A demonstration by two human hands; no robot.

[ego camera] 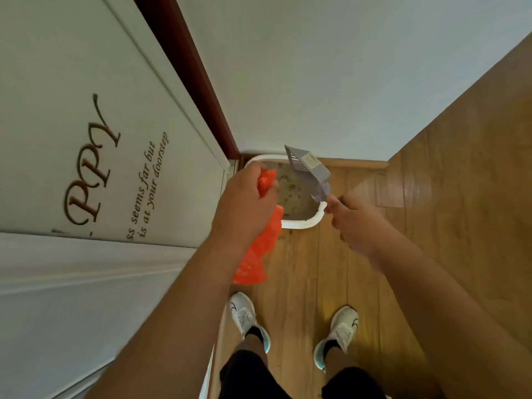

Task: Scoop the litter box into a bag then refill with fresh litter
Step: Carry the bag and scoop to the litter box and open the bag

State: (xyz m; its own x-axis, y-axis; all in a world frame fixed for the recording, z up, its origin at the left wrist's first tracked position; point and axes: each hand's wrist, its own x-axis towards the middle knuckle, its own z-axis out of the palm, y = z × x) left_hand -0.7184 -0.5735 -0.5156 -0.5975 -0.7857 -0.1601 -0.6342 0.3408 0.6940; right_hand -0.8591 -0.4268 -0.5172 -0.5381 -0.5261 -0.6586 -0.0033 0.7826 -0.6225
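Head view: left hand (244, 203) at frame centre, fingers curled round bunched orange bag (260, 249), mouth not spread. Litter box (302, 224) on floor behind. Right hand (352, 223) grips grey scoop (309, 171) handle. Risk: clumps miss closed bag, spill onto floor.

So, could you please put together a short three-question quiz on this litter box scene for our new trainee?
1. True or false: the litter scoop is held above the litter box.
2. Which hand grips the orange bag? A) left hand B) right hand C) neither
3. Fill in: the litter box sits on the wooden floor in the corner by the ____.

Key: 1 true; 2 A; 3 wall.
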